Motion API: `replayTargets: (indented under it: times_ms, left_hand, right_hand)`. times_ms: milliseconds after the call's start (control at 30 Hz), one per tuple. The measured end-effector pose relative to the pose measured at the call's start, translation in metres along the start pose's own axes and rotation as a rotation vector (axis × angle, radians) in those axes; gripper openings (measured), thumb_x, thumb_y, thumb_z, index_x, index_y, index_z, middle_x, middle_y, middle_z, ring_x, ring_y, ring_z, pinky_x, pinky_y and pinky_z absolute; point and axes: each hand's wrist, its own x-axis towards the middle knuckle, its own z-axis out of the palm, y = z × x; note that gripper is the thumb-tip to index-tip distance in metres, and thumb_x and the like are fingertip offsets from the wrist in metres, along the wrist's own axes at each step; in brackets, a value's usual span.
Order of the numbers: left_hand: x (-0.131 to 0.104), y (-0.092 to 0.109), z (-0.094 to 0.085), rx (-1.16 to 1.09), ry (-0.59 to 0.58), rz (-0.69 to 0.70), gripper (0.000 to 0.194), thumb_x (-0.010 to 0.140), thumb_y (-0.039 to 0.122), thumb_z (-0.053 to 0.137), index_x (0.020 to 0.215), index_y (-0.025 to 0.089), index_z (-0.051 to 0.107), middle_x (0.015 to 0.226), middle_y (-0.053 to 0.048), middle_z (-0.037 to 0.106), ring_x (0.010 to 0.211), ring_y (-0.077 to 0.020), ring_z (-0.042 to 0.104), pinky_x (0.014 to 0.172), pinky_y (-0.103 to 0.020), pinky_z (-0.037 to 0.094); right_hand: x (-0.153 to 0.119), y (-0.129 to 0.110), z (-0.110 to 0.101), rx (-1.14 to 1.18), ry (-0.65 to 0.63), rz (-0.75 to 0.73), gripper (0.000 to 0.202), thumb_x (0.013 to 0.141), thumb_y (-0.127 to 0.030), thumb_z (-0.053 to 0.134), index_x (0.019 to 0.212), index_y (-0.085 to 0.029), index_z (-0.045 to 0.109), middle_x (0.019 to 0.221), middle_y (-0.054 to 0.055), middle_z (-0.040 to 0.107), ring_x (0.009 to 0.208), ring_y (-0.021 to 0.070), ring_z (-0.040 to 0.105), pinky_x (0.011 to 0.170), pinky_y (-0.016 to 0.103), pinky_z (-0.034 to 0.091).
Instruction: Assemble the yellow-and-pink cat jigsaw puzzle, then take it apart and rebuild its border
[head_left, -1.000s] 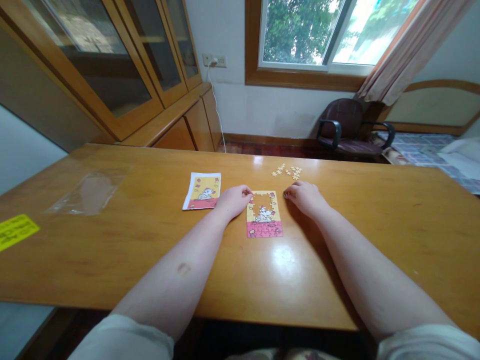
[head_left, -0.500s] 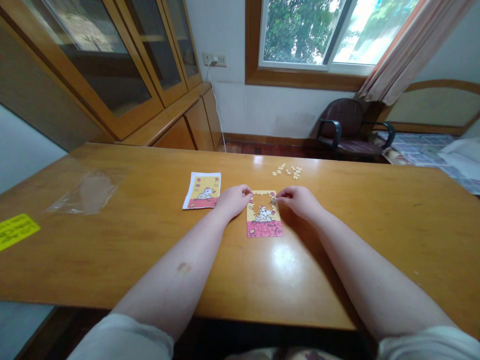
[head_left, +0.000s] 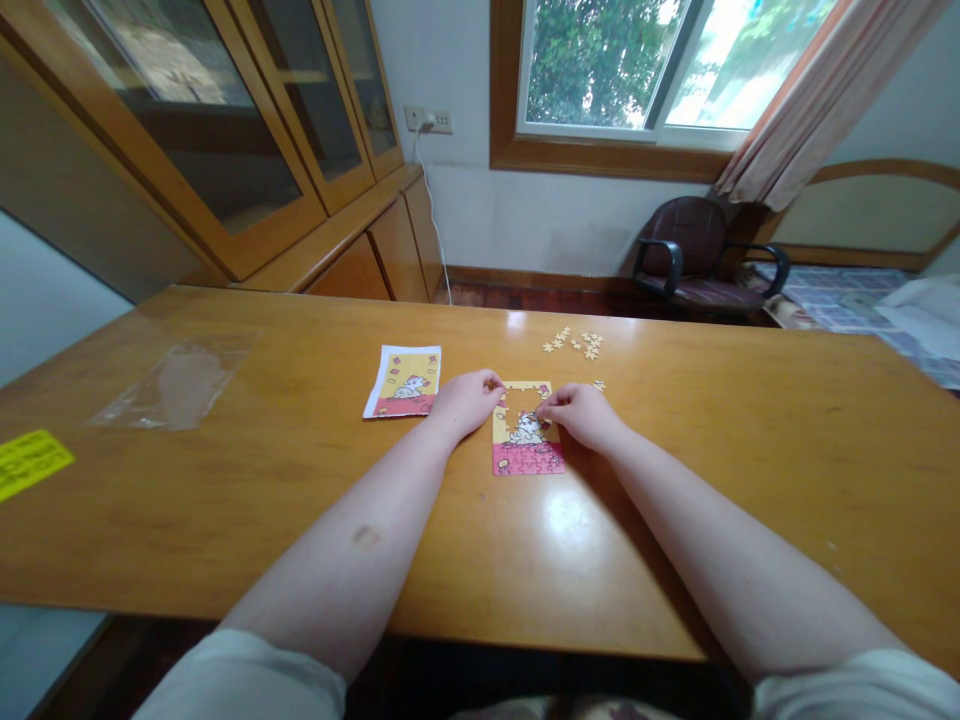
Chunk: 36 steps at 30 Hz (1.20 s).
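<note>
A partly assembled jigsaw puzzle (head_left: 526,460) lies on the table in front of me, pink along the bottom and yellow above, with a white cartoon animal in the middle. Bare wood shows through a gap in its upper part. My left hand (head_left: 469,400) is closed in a pinch at the puzzle's upper left edge. Over the right side of the puzzle, by the gap, my right hand (head_left: 583,412) has its thumb and fingers pinched together. Whatever sits between those fingertips is too small to make out.
Loose puzzle pieces (head_left: 592,345) lie face down beyond the puzzle, and more (head_left: 599,385) beside my right hand. A printed picture sheet (head_left: 405,380) is left of the puzzle. Farther left are a clear plastic bag (head_left: 180,385) and a yellow label (head_left: 34,463) on the table (head_left: 300,500).
My right hand has moved left and slightly toward me, from the puzzle's right edge to over it. Loose pieces behind that hand now show. My left hand stays in place.
</note>
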Motion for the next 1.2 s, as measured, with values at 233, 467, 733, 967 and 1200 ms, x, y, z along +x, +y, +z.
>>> replayTargets:
  times_ms: [233, 467, 733, 967, 1200]
  left_hand:
    - [0.001, -0.001, 0.001, -0.006, -0.002, 0.012, 0.025, 0.083, 0.038, 0.052, 0.096, 0.026, 0.07, 0.093, -0.003, 0.072, 0.085, -0.0214, 0.064, 0.073, -0.029, 0.046]
    - [0.0, 0.0, 0.0, -0.002, -0.009, 0.008, 0.025, 0.083, 0.037, 0.052, 0.097, 0.025, 0.07, 0.094, -0.003, 0.072, 0.084, -0.0209, 0.064, 0.072, -0.029, 0.045]
    - [0.001, -0.001, 0.001, 0.001, 0.001, 0.008, 0.025, 0.083, 0.038, 0.052, 0.096, 0.026, 0.07, 0.093, -0.003, 0.072, 0.082, -0.0205, 0.064, 0.07, -0.029, 0.044]
    - [0.001, -0.001, 0.001, 0.001, 0.005, 0.014, 0.026, 0.083, 0.039, 0.051, 0.096, 0.026, 0.069, 0.093, -0.002, 0.072, 0.082, -0.0205, 0.063, 0.069, -0.029, 0.044]
    - [0.002, -0.002, 0.002, -0.001, 0.003, 0.014, 0.026, 0.083, 0.038, 0.052, 0.097, 0.025, 0.07, 0.092, -0.003, 0.072, 0.083, -0.0202, 0.063, 0.072, -0.028, 0.045]
  right_hand:
    - [0.001, 0.002, 0.003, -0.064, -0.012, -0.019, 0.009, 0.07, -0.026, 0.069, 0.071, -0.019, 0.074, 0.067, 0.002, 0.071, 0.062, 0.0144, 0.061, 0.057, 0.024, 0.042]
    - [0.002, 0.004, 0.005, -0.113, -0.024, -0.057, 0.007, 0.07, -0.023, 0.068, 0.071, -0.019, 0.073, 0.067, 0.001, 0.07, 0.063, 0.0138, 0.061, 0.057, 0.023, 0.041]
    - [-0.002, 0.001, 0.0, -0.232, 0.051, -0.228, 0.014, 0.078, -0.027, 0.061, 0.074, -0.02, 0.072, 0.07, 0.001, 0.063, 0.066, 0.0126, 0.055, 0.061, 0.023, 0.038]
    - [-0.006, 0.002, -0.006, -0.416, 0.024, -0.519, 0.039, 0.091, -0.03, 0.046, 0.06, -0.017, 0.066, 0.066, 0.002, 0.055, 0.063, 0.0113, 0.052, 0.062, 0.023, 0.035]
    - [-0.007, -0.001, -0.004, -0.508, -0.025, -0.611, 0.042, 0.094, -0.032, 0.042, 0.061, -0.017, 0.064, 0.063, 0.002, 0.056, 0.062, 0.0119, 0.052, 0.063, 0.023, 0.035]
